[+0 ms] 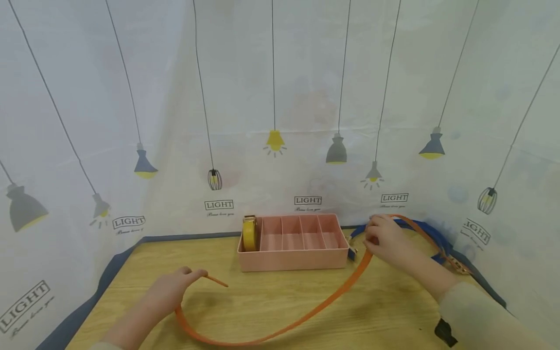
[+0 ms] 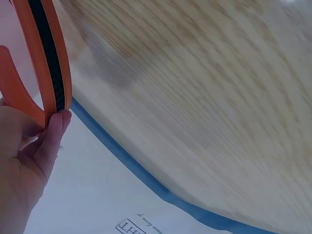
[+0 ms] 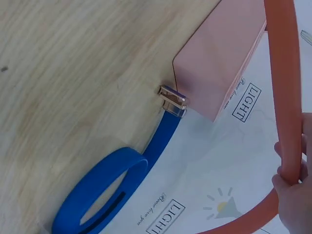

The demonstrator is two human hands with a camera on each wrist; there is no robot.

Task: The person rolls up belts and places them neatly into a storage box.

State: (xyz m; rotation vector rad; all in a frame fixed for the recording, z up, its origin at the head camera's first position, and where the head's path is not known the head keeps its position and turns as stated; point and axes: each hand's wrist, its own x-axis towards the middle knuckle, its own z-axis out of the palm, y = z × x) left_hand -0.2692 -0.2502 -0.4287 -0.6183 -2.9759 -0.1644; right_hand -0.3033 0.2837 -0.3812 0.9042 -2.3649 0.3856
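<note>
- Left hand (image 1: 168, 291), fingers curled, pinches an orange belt (image 1: 323, 305) near one end
- Right hand (image 1: 387, 239) grips it farther along; it sags between, before a pink five-compartment box (image 1: 293, 261)
- Coiled yellow belt (image 1: 249, 236) in the leftmost compartment

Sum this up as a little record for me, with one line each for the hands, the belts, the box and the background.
Left hand: pinches the orange belt near one end
Right hand: holds the same belt farther along; it sags between the hands
Pink divided box: on the wood-grain table, yellow belt coiled in its leftmost compartment
Blue belt: to the right of the box, with a gold-coloured buckle
Background: white sheet printed with hanging lamps and "LIGHT"
</note>
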